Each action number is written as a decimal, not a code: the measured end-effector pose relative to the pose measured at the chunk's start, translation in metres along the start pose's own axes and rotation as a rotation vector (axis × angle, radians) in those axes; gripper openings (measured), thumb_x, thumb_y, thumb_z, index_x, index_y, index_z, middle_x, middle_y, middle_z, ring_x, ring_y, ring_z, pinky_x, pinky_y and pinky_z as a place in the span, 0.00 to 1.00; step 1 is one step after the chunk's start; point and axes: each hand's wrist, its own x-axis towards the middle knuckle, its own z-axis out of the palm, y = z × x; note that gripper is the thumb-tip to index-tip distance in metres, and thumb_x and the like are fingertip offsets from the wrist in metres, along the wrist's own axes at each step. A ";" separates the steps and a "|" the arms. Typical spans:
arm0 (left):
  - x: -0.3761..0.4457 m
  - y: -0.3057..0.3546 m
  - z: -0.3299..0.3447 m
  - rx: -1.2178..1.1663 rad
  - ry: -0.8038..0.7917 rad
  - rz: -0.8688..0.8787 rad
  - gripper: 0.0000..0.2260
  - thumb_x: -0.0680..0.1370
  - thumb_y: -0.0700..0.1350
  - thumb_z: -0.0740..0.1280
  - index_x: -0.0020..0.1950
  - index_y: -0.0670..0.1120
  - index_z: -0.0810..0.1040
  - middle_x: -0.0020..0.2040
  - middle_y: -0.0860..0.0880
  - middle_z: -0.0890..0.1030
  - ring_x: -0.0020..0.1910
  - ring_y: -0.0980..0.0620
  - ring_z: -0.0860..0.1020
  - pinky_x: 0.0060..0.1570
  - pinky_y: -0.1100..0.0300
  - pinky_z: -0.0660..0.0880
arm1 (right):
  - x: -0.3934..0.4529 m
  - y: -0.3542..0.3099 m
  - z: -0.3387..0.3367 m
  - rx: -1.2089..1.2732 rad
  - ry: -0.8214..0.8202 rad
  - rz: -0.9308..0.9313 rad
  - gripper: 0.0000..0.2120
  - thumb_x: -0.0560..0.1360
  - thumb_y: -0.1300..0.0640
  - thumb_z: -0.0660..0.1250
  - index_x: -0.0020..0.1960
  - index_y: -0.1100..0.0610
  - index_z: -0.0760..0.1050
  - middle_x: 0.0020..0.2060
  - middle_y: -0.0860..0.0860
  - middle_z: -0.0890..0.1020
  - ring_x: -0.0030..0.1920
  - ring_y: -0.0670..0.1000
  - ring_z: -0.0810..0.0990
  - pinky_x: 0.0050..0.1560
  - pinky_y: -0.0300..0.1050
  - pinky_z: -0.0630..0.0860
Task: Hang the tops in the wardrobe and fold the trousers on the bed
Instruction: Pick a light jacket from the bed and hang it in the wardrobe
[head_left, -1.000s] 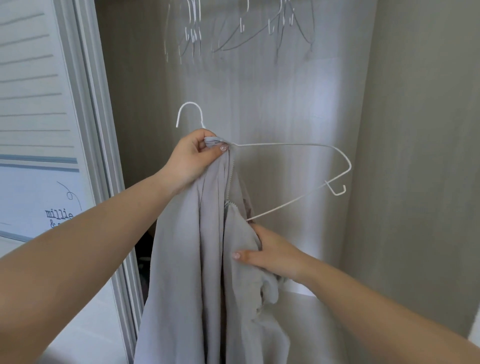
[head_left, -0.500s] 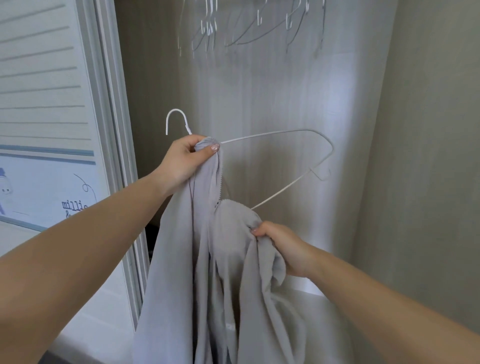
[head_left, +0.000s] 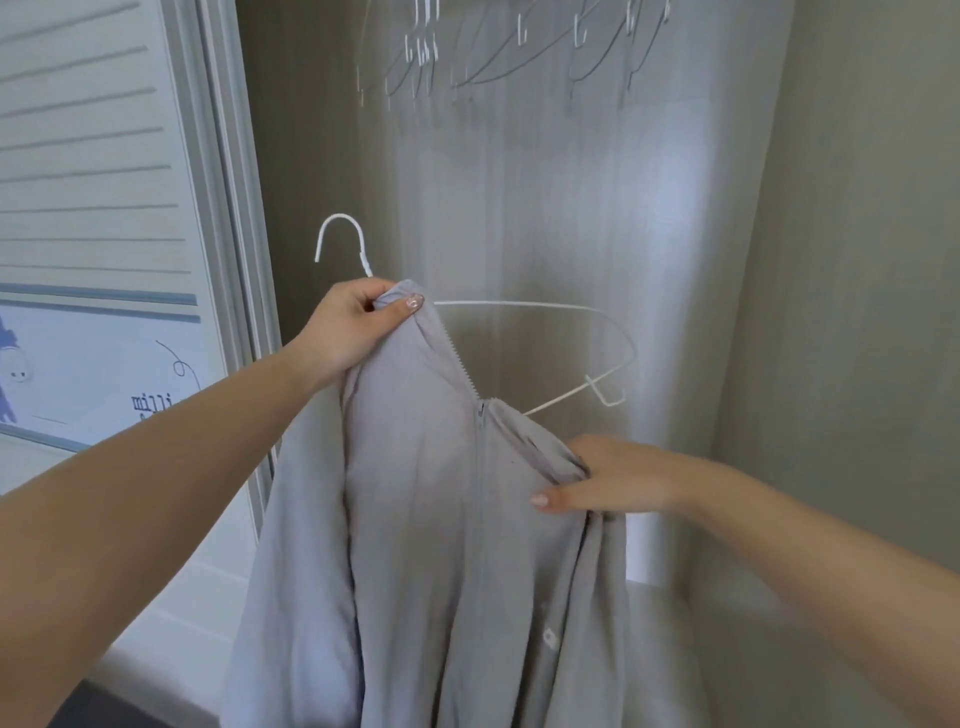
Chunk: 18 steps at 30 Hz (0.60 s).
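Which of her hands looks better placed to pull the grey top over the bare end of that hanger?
The right hand. It already grips the grey top just below the white hanger's bare arm. The left hand is occupied holding hanger neck and collar together.

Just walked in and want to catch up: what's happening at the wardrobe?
A person is putting a grey zip-up top onto a white wire hanger. The left hand grips the hanger's neck along with the top's collar. The right hand holds the fabric by the other shoulder, which isn't over the bare hanger arm yet. Empty hangers hang above.
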 end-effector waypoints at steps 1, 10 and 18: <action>-0.001 -0.004 -0.002 0.034 -0.004 0.001 0.14 0.77 0.46 0.68 0.44 0.34 0.78 0.37 0.45 0.74 0.37 0.55 0.70 0.35 0.68 0.67 | -0.003 0.007 -0.007 -0.119 0.023 0.017 0.07 0.71 0.38 0.68 0.40 0.40 0.76 0.32 0.38 0.81 0.34 0.35 0.79 0.34 0.26 0.69; -0.014 -0.021 -0.002 0.341 -0.129 0.055 0.17 0.78 0.47 0.67 0.38 0.34 0.74 0.35 0.38 0.72 0.34 0.51 0.68 0.36 0.60 0.64 | -0.028 0.036 -0.049 -0.770 0.296 -0.045 0.12 0.75 0.41 0.62 0.39 0.46 0.66 0.28 0.42 0.69 0.32 0.41 0.69 0.75 0.47 0.46; -0.028 -0.004 0.030 0.571 -0.382 0.327 0.15 0.75 0.44 0.71 0.32 0.39 0.73 0.31 0.47 0.70 0.34 0.49 0.70 0.40 0.54 0.67 | -0.025 0.019 -0.086 -0.955 0.413 -0.105 0.11 0.78 0.45 0.58 0.43 0.51 0.64 0.33 0.48 0.70 0.44 0.51 0.75 0.74 0.47 0.52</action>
